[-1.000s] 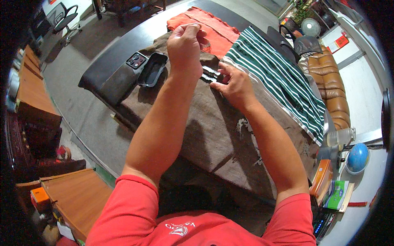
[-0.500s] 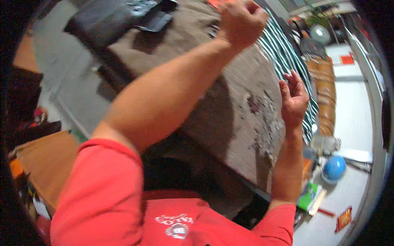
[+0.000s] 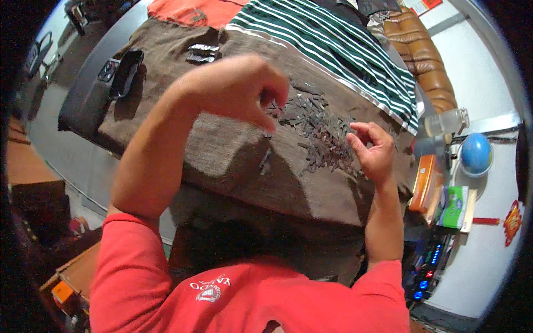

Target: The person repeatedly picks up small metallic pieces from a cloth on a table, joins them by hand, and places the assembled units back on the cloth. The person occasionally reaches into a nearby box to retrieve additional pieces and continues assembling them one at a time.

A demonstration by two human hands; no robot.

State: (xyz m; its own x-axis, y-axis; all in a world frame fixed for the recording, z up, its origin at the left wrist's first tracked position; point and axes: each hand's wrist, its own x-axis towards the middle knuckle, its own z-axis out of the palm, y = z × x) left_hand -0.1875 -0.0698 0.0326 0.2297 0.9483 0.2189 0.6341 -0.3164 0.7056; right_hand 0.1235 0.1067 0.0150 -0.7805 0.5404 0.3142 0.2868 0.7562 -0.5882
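Note:
Above the brown cloth (image 3: 216, 161) my left hand (image 3: 239, 89) hangs with curled fingers. A gap shows between its thumb and fingers, and no held thing shows there. A heap of small dark grey flat pieces (image 3: 311, 116) spreads on the cloth between my hands, its near part more reddish-brown. Over the heap's right edge my right hand (image 3: 375, 150) is raised, thumb and fingers apart and nothing in them. A few loose pieces (image 3: 265, 161) lie on the cloth below my left hand. Beyond that hand sits a small group of shiny dark strips (image 3: 202, 53).
A black open tray (image 3: 126, 75) stands at the table's left end. A green-and-white striped cloth (image 3: 333, 44) and an orange cloth (image 3: 194, 12) cover the far side. To the right are a clear jar (image 3: 447, 122), a blue ball (image 3: 476, 152), an orange box (image 3: 425, 180) and a brown padded seat (image 3: 416, 50).
The view has swung left and steadied, showing more of the table's far side. My left hand has come down and nearer, from the far edge to beside the heap. Its fist has loosened.

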